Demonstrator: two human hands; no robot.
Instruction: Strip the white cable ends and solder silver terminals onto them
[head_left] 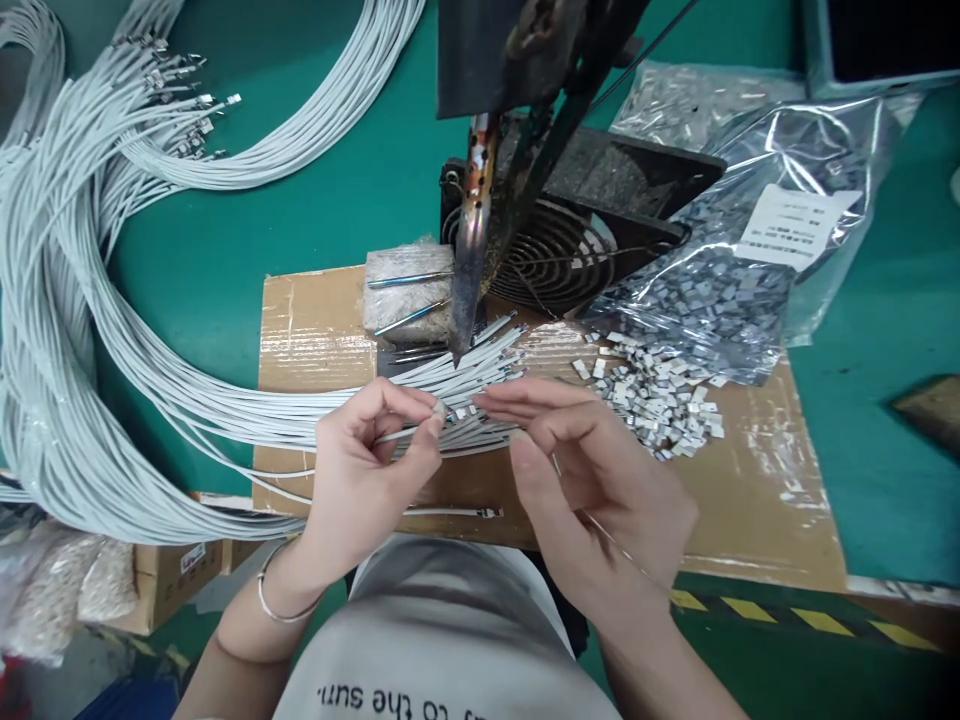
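Note:
My left hand (379, 455) is closed in a pinch on the end of a white cable, whose small metal connector (463, 412) sticks out past the fingertips. Just to the right, my right hand (592, 480) has its fingertips close to that connector, with its other fingers curled. A thin silvery strand that looks like solder wire (619, 548) runs across its palm. Beneath both hands lies a bundle of white cables (285, 405) with bare ends. The soldering iron (471, 260) points down just above the bundle, its tip behind my fingers.
A pile of small metal connectors (667, 400) lies on the cardboard (765, 500) at right. Behind stand a black fan (562, 255) and a bag of connectors (750, 290). A wrapped block (409, 290) sits left of the iron. Coiled cables (45, 350) fill the left side.

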